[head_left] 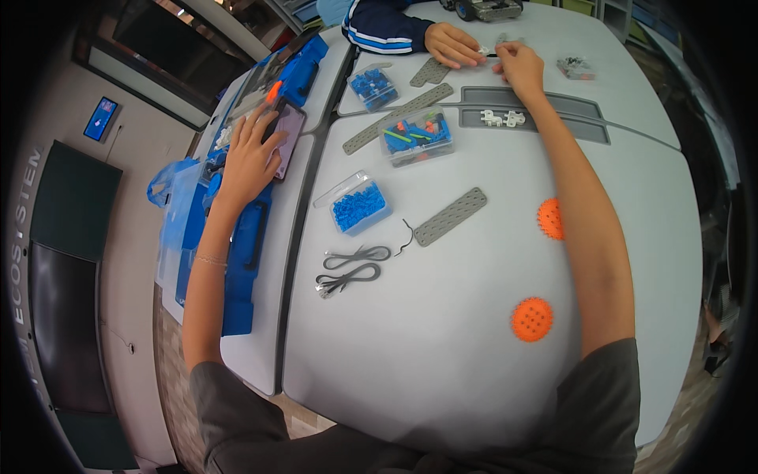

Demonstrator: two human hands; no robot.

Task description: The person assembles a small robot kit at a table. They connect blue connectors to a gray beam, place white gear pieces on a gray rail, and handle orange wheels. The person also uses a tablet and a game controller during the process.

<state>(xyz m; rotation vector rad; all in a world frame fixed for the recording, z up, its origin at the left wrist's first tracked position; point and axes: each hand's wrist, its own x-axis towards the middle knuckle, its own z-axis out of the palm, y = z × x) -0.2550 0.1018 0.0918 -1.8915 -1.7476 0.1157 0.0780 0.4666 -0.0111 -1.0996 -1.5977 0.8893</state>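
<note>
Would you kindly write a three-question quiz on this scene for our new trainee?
1. How many bright orange, round, toothed plastic discs show on the smooth light-grey table?

2. True or false: the flat grey perforated beam lies to the right of the open clear box of small blue pieces.

3. What is under the person's spread left hand?
(a) a looped grey cable
(b) a flat dark phone with a shiny purplish screen
(c) a white plastic bracket

Key: 1. Two, one partly hidden by the right forearm; 2. True; 3. b.

Two orange gears – two coiled grey cables – three blue-piece boxes.
</note>
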